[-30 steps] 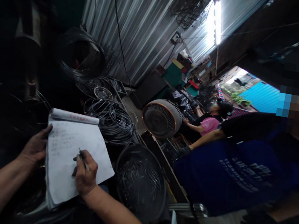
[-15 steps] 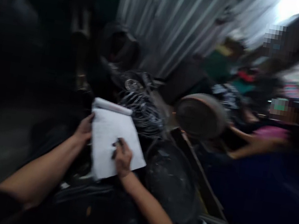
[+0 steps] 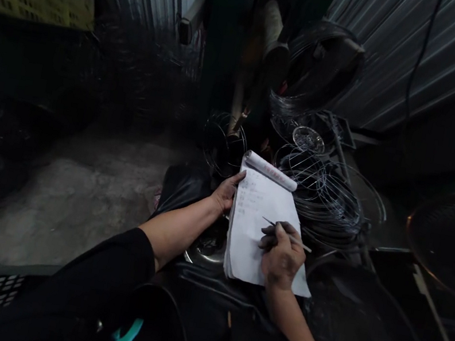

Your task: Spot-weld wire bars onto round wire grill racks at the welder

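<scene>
Though half hidden, left hand (image 3: 226, 193) around the notepad's (image 3: 248, 244) edge, pen (image 3: 301, 244) in pinch of right hand (image 3: 283, 259), handwriting (image 3: 249, 196) illegible.

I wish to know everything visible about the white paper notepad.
The white paper notepad has several sheets, the front ones rolled into a tube along its far edge, with reddish print. The open page carries faint, unreadable writing at its upper left; the lower part looks blank. It slants in view, left of the coiled grey metal wire. The bare left hand grips its left edge; the bare right hand, holding a slim grey pen, is over the page.
</scene>
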Action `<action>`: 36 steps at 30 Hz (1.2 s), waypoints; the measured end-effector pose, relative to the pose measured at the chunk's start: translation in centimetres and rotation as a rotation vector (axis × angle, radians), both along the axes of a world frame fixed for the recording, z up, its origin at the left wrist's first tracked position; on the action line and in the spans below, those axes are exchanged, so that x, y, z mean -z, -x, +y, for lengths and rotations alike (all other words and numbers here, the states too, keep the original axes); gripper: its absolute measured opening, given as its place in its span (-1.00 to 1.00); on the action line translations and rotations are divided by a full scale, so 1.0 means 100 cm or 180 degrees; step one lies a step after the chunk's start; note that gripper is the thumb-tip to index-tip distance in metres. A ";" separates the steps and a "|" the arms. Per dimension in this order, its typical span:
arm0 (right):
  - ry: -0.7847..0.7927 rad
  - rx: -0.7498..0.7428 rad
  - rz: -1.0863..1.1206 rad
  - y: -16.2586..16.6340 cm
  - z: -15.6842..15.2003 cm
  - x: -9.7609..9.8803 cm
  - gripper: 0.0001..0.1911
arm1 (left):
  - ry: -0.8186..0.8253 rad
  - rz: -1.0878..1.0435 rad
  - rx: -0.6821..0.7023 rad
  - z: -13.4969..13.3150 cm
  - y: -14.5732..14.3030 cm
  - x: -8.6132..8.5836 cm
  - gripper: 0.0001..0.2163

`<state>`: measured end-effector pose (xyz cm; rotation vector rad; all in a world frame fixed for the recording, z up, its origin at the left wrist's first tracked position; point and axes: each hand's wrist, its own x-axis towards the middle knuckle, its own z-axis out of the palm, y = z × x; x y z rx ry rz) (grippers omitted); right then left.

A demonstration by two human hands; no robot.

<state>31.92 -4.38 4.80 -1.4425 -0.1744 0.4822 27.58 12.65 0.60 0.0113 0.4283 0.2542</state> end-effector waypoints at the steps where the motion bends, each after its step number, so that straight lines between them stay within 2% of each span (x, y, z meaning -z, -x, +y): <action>1: 0.0017 -0.0032 0.0000 -0.001 0.002 0.000 -0.62 | -0.0004 -0.0002 -0.0014 0.001 0.000 0.001 -0.58; 4: 0.0038 -0.0138 0.0026 -0.001 0.007 0.003 -0.61 | -0.0061 0.0038 -0.0091 0.002 -0.001 0.003 -0.58; 10: 0.0064 -0.0202 -0.0230 0.004 0.006 0.011 -0.63 | -0.0171 0.0068 0.0030 0.002 -0.001 0.002 -0.56; 16: 0.0148 -0.0330 -0.0422 0.003 0.002 0.020 -0.64 | -0.0060 0.0045 -0.0017 0.002 -0.002 0.003 -0.55; 23: 0.0131 -0.0317 -0.0414 0.004 0.002 0.021 -0.64 | -0.0053 0.0190 -0.0087 0.000 -0.001 -0.004 -0.57; 36: 0.0230 -0.0343 -0.0544 0.004 0.003 0.021 -0.63 | -0.0058 -0.0043 -0.0036 0.000 -0.002 0.003 -0.57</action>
